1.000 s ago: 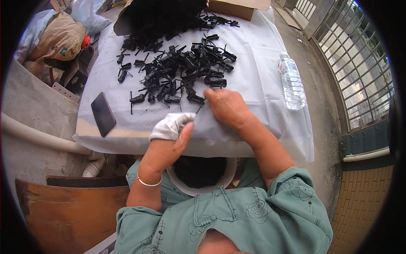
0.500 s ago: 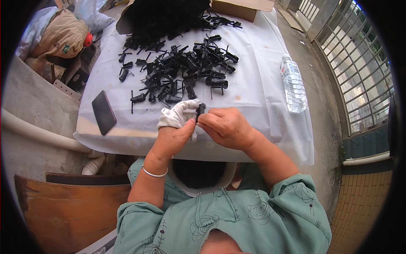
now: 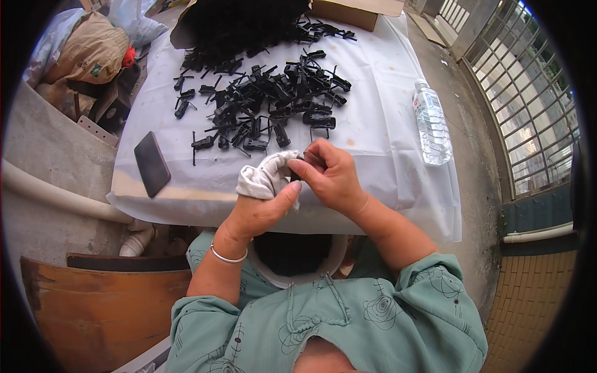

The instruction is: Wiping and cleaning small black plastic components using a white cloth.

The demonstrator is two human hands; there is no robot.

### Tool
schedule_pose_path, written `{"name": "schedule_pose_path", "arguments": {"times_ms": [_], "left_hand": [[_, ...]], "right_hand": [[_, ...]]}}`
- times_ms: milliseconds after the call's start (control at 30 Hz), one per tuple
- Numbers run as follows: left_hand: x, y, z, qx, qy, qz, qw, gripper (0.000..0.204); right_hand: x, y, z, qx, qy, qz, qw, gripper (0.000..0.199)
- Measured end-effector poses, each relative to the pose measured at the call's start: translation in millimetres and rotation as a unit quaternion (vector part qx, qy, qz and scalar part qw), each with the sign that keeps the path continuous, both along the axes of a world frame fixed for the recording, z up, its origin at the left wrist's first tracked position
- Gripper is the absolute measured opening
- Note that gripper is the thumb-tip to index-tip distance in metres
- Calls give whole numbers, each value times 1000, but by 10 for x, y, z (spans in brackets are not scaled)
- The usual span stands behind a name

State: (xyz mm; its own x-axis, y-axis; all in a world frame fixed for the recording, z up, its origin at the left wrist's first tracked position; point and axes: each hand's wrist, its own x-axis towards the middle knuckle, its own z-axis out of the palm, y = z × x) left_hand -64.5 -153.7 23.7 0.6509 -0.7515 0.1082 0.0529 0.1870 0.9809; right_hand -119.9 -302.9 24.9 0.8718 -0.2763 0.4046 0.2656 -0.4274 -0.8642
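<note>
My left hand (image 3: 266, 210) has a white cloth glove (image 3: 256, 181) over its fingers, with the thumb bare. Between thumb and gloved fingers it grips a small black plastic part (image 3: 296, 176), mostly covered by both hands. From the right, my right hand (image 3: 336, 183) pinches the same part's upper end, its fingers curled over it. Both hands are above the table's near edge. Just beyond them lies a loose heap of similar black plastic parts (image 3: 273, 93) with thin arms sticking out.
A white sheet covers the table (image 3: 379, 118). A dark phone (image 3: 152, 165) lies at left, a clear water bottle (image 3: 431, 127) at right. At the back are a container of black pieces (image 3: 239, 25) and a cardboard box (image 3: 348, 13). Below the edge sits a white bucket (image 3: 339, 252) with dark contents.
My right fingers have moved up and curled over the black part, which is now mostly hidden. My left hand has shifted slightly right, its gloved fingers closer around the part.
</note>
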Motion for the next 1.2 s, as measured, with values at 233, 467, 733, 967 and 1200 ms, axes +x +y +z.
{"name": "schedule_pose_path", "arguments": {"times_ms": [233, 467, 733, 967, 1200], "left_hand": [[-47, -27, 24, 36, -23, 106, 993, 30], [-105, -75, -62, 73, -332, 212, 916, 31], [20, -26, -67, -34, -91, 123, 988, 25], [52, 16, 0, -5, 43, 59, 997, 31], [-15, 0, 5, 5, 112, -84, 990, 39]], "right_hand": [[-6, -73, 7, -83, 1, 117, 990, 21], [7, 95, -125, -2, 54, 80, 995, 27], [-15, -66, 68, -34, 42, 93, 994, 15], [16, -239, 66, -181, -94, 123, 971, 8], [-51, -75, 48, 26, 7, 79, 996, 12]]}}
